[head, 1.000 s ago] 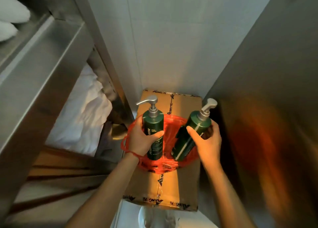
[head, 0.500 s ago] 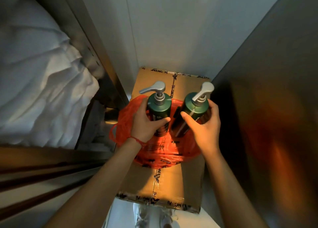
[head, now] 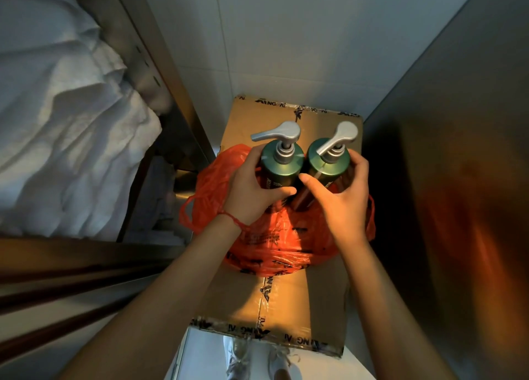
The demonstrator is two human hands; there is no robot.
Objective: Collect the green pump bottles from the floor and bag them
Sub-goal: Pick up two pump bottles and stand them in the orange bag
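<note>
Two dark green pump bottles with silver pump heads stand upright side by side over an orange plastic bag [head: 274, 245]. My left hand [head: 252, 190] grips the left bottle [head: 282, 164] around its body. My right hand [head: 343, 202] grips the right bottle [head: 329, 162], whose pump points up and right. The bottles' lower halves are hidden by my hands and the bag's folds, so I cannot tell how deep they sit in it. The bag lies crumpled on a taped cardboard box [head: 274, 302].
A metal rack post [head: 160, 73] and shelves stand at the left, with white linen [head: 65, 127] piled on a shelf. A steel panel [head: 458, 150] closes the right side and a white wall [head: 300, 35] the back. My shoes [head: 257, 359] show below the box.
Both bottles have come upright and closer together, now nearly touching, and look larger as the view tipped down over them. My grips are unchanged.
</note>
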